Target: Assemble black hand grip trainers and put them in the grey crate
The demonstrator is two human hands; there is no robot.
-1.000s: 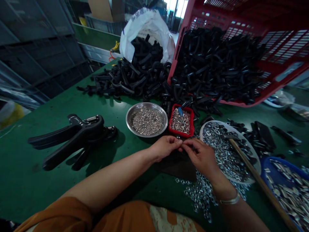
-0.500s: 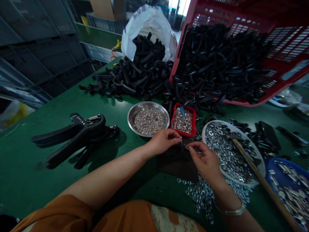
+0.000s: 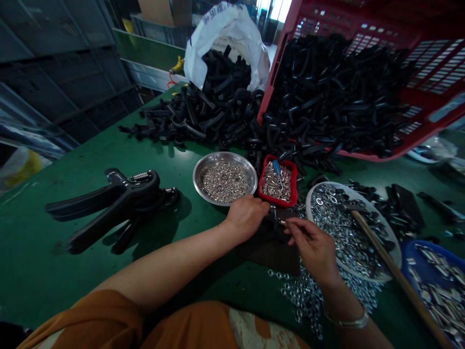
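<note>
My left hand (image 3: 249, 215) is closed, its fingertips curled down beside a small upright silvery pin (image 3: 273, 211). What its fingers hold is hidden. Opposite it, my right hand (image 3: 315, 245) pinches a small ridged metal piece (image 3: 281, 222) between thumb and forefinger. Under the fingertips are dark parts, hard to tell from the dark flat plate (image 3: 269, 256) on the table. Just beyond my hands stand a steel bowl (image 3: 198, 186) of tiny metal pieces and a red tray (image 3: 293, 186) of small rivet-like pins with a blue-handled tool on top.
Black spring clamps (image 3: 119, 203) lie at left. Black plastic parts (image 3: 203, 114) spill from a white bag (image 3: 196, 58) and a red crate (image 3: 271, 97). At right are a white dish (image 3: 394, 245) of washers, a wooden-handled hammer (image 3: 385, 257), a blue dish (image 3: 409, 257) and loose washers (image 3: 301, 295).
My left hand has turned over and curled, its back now facing up. My right hand has shifted slightly right and down, still pinching the small piece. The view has shifted slightly.
</note>
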